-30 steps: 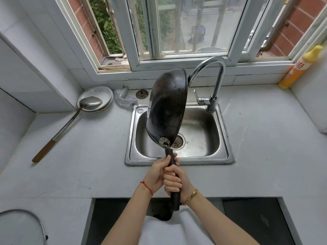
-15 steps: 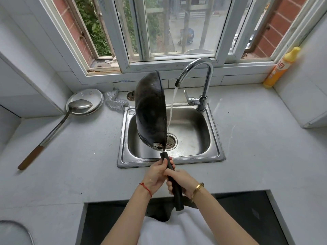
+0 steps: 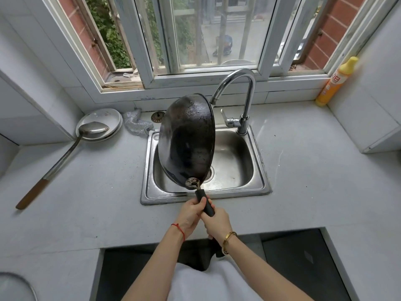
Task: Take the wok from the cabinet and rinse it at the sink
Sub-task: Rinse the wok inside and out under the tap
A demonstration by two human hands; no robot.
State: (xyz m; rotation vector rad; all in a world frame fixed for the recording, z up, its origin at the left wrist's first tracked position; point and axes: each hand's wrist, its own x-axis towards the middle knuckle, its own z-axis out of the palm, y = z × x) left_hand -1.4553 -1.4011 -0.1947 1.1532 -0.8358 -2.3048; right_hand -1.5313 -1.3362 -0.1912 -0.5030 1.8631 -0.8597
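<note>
The black wok (image 3: 187,140) is tipped up on its side over the steel sink (image 3: 259,190), its dark underside facing me and its rim just below the spout of the chrome tap (image 3: 243,101). My left hand (image 3: 191,216) and my right hand (image 3: 217,222) both grip its black handle (image 3: 205,203) above the sink's front edge, left nearer the pan. The wok's inside is turned away and hidden. I see no water stream at the spout.
At the back left a long metal ladle (image 3: 65,157) lies with its bowl on a white plate (image 3: 98,121). A steel scouring pad (image 3: 136,123) sits beside the sink. A yellow detergent bottle (image 3: 335,82) stands at the right wall. A glass lid (image 3: 13,287) shows bottom left.
The wok has rolled so more of its underside faces me. Water ran beside it half a second ago; none is visible now. Both hands keep their grip on the handle.
</note>
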